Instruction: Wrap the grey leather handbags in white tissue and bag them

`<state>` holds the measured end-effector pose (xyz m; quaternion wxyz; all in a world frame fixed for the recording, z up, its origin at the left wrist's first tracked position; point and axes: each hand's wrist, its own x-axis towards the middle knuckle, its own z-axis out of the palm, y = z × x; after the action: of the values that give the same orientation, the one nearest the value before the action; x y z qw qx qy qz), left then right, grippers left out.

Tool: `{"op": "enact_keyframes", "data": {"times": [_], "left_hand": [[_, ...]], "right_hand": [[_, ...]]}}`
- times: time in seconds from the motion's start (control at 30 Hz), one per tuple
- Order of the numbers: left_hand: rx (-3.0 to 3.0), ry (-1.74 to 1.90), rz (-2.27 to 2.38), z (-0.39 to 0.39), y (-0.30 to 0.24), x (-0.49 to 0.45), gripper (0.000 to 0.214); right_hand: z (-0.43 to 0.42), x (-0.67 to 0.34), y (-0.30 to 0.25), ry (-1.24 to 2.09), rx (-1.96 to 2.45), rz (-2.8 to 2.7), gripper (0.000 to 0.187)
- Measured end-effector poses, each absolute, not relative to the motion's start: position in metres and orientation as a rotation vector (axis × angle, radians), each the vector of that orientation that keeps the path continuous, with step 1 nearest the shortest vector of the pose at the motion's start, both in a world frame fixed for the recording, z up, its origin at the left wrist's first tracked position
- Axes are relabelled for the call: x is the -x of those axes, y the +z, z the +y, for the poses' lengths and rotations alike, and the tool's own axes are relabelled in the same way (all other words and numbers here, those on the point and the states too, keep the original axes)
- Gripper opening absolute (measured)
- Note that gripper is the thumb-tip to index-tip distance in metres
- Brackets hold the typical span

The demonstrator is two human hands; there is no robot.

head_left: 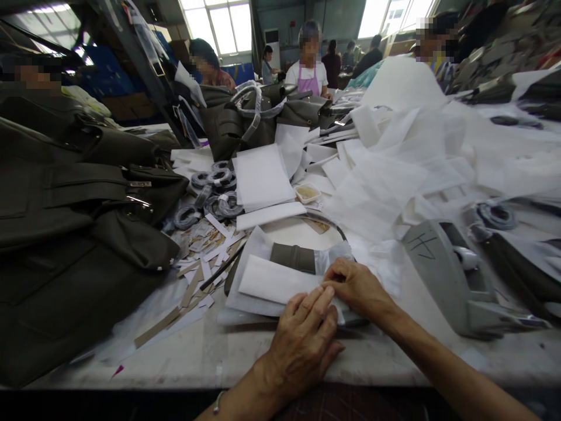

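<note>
A dark olive bag (293,257) lies flat on the table before me, partly covered by thin white wrapping sheet. Across its near side rests a folded white foam strip (276,282). My left hand (304,330) lies over the strip's right end, its fingers stretched out and close together. Beside those fingertips, my right hand (357,286) has thumb and forefinger pinched at the same end of the strip. The exact pinch point is partly hidden. The bag's dark handle (335,225) arcs behind it, and clear wrap shows at its right side.
A grey tape dispenser (442,263) stands at right. Dark bags (79,234) pile up at left. Behind are wrapped coiled straps (221,178), foam sheets (263,175) and a small tub (307,193). Paper scraps (205,257) litter the left. Several people are farther back.
</note>
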<state>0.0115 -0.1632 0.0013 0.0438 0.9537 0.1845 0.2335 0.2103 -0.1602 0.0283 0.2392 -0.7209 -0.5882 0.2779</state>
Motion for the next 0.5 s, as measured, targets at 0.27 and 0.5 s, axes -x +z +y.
{"op": "enact_keyframes", "data": {"times": [0.27,0.5], "left_hand": [[-2.904,0.74,0.687,-0.168,-0.002,-0.022,0.043],[-2.906,0.859,0.653,-0.165,-0.009,-0.023,0.036]], "right_hand": [[-0.172,-0.219,0.049,0.481,1.947,-1.544,0.014],[-0.275,-0.345,0.094,0.037,2.36,-0.806,0.035]]}}
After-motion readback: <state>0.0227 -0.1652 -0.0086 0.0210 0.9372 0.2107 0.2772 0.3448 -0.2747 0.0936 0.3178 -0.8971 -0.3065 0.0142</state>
